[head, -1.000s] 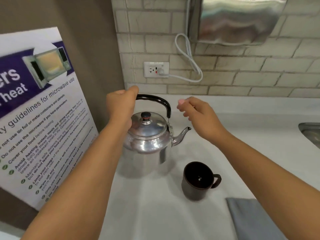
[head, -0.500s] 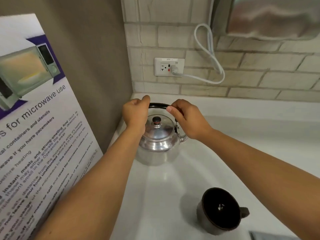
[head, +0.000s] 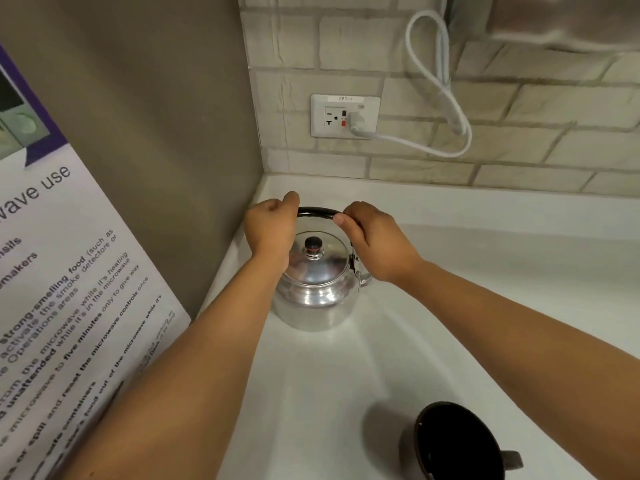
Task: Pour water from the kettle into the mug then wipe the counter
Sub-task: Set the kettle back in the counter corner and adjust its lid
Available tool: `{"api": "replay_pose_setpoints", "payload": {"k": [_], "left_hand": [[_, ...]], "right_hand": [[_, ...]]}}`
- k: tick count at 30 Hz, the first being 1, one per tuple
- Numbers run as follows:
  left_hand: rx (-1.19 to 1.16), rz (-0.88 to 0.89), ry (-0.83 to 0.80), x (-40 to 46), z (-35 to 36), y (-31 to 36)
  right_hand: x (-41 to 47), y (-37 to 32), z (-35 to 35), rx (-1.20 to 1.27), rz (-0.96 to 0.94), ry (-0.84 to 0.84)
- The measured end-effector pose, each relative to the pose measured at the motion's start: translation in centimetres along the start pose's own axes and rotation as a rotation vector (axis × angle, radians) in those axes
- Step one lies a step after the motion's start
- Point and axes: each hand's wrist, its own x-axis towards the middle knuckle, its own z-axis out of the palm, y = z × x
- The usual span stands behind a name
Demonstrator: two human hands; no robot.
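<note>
A shiny steel kettle (head: pixel 313 292) with a black arched handle (head: pixel 317 213) stands on the white counter (head: pixel 346 375) in the corner. My left hand (head: pixel 270 226) is closed around the handle's left end. The fingers of my right hand (head: pixel 377 240) curl over its right end, hiding most of the spout. A dark mug (head: pixel 457 441) stands open-side up at the bottom right, handle pointing right, apart from both hands.
A brown side wall (head: pixel 156 133) carries a microwave-guidelines poster (head: pixel 52 289) on the left. The brick back wall (head: pixel 502 150) holds a socket (head: pixel 344 116) with a white cable (head: pixel 443 81) plugged in. A steel dispenser (head: pixel 561 22) hangs at the top right.
My right hand came in from the open air and closed on the kettle handle. The view moved closer and leftward, so the mug slid to the bottom right and the grey cloth left the frame.
</note>
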Motion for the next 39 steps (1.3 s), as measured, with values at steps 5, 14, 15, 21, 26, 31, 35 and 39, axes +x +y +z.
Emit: {"api": "replay_pose_setpoints", "payload": {"k": [5, 14, 15, 21, 26, 31, 35, 39], "left_hand": [[0.229, 0.059, -0.057, 1.1, 0.0, -0.2], [0.281, 0.589, -0.194, 1.2, -2.6, -2.1], [0.322, 0.639, -0.196, 1.3, -2.7, -2.2], [0.441, 0.631, -0.231, 2.8, -2.4, -2.5], [0.474, 0.465, -0.273, 3.7, -1.9, -2.8], [0.441, 0.260, -0.324, 4.5, -1.5, -2.7], [0.485, 0.196, -0.318, 4.8, -1.3, -3.0], [0.476, 0.144, -0.301, 4.9, -1.2, -3.1]], "right_hand": [[1.1, 0.4, 0.1, -0.056, 0.016, -0.010], [1.4, 1.3, 1.7, -0.239, -0.067, 0.144], [1.5, 1.5, 1.8, -0.285, -0.083, 0.144], [2.5, 2.6, 1.7, -0.448, -0.143, 0.054], [3.2, 3.3, 1.8, -0.551, -0.113, 0.007], [3.4, 3.9, 2.4, -0.523, -0.015, 0.009], [3.6, 4.1, 2.6, -0.460, 0.100, -0.017], [3.5, 3.7, 2.5, -0.384, 0.184, -0.031]]}}
